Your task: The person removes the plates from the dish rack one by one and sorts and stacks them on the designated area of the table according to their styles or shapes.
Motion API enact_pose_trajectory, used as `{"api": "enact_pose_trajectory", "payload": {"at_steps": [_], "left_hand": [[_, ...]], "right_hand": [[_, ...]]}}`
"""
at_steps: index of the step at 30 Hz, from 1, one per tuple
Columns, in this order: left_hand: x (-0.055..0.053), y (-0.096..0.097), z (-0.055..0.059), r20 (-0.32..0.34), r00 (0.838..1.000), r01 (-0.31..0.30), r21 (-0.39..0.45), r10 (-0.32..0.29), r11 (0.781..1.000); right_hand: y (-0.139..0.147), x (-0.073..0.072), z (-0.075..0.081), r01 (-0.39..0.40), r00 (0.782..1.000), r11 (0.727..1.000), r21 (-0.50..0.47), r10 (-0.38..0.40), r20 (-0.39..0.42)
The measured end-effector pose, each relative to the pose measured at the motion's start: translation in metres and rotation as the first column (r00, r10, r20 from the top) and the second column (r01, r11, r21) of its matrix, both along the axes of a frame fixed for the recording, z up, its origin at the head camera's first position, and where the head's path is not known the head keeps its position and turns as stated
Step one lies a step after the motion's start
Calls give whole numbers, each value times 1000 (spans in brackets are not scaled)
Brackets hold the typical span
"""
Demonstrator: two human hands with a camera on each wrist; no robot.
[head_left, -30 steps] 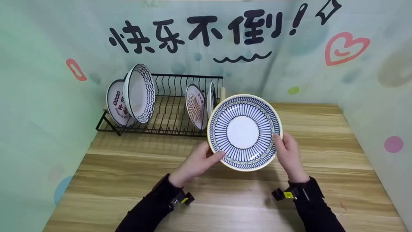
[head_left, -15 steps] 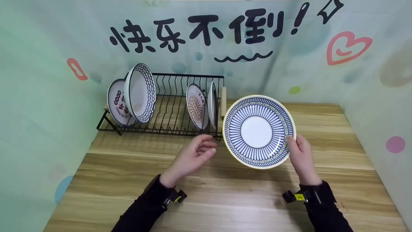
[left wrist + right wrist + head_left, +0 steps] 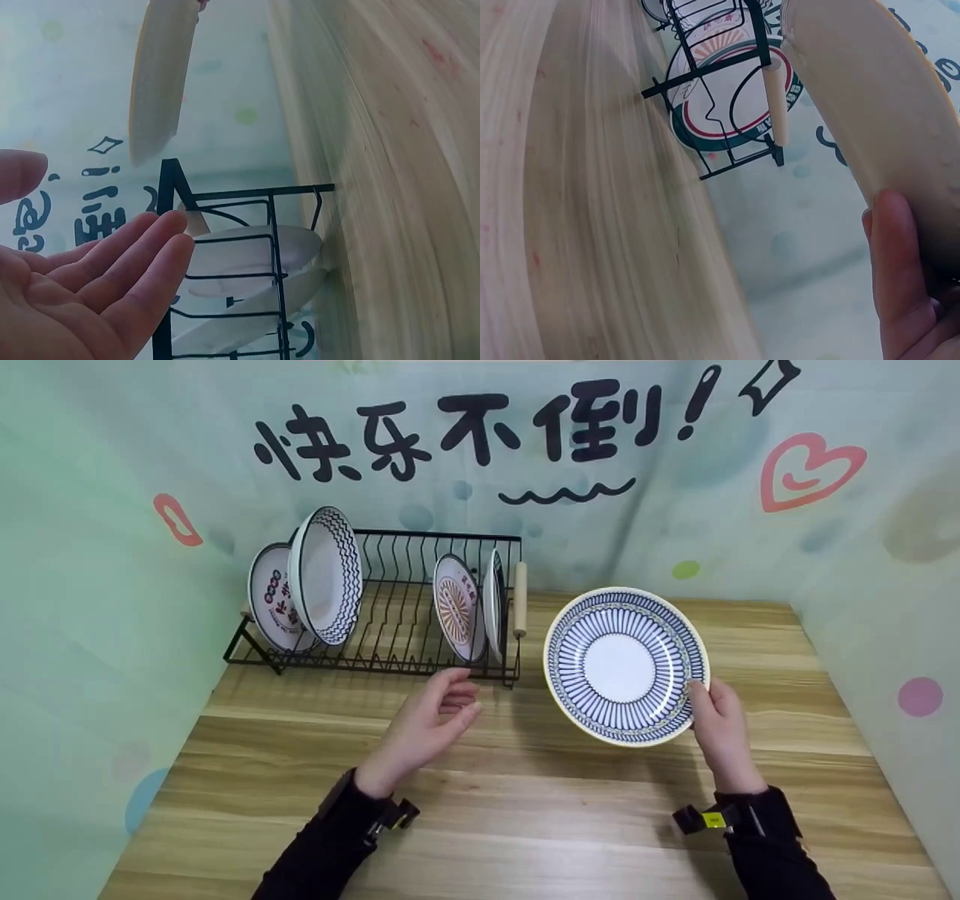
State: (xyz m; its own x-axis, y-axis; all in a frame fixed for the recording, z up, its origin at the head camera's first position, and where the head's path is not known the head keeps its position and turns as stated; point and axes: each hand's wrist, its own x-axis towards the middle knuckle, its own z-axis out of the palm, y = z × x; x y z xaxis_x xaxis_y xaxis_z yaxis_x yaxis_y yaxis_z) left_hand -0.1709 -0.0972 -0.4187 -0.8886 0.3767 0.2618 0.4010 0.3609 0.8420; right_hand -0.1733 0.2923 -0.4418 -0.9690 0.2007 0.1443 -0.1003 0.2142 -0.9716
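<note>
Right hand (image 3: pixel 721 731): grip closed on a blue-and-white plate (image 3: pixel 619 667), pinched at its right-hand edge, thumb on the decorated face. Plate is in the air above the counter (image 3: pixel 540 825), right of the rack (image 3: pixel 435 535) and apart from it, face tilted up toward the person. Underside is plain and pale from the right wrist.

Left hand (image 3: pixel 424 724): grip holds nothing, fingers extended with a slight bend, thumb apart. It's just off the rack's front right portion; can't tell from here if the fingertips touch.

Rack is black wire, wooden handle (image 3: pixel 520 600) on the right end. Left end: a plate with red lettering (image 3: pixel 271 604), then a deep dish with a black zigzag rim (image 3: pixel 324 577), overlapping it. Right end: an orange-sunburst plate (image 3: pixel 454 611) leaning, then another plate (image 3: pixel 492 607) nearly edge-on.

Both forearms in black sleeves (image 3: pixel 780 851), small camera strapped at each wrist. Behind: pale green cloth (image 3: pixel 577 547), black characters, pink heart (image 3: pixel 810 472).
</note>
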Motion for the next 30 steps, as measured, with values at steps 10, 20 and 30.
{"api": "enact_pose_trajectory", "payload": {"at_steps": [10,20,30], "left_hand": [[1,-13,-5,9,999,-53,11,53,999],[1,-23,-6,15,994,-108,24,108,994],[-2,-38,-4,18,988,-154,-2,154,988]], "right_hand": [[16,-3,-11,44,998,999,25,-45,50],[33,-5,-19,56,993,998,11,-57,108],[51,-4,-23,107,982,992,64,-116,151]]}}
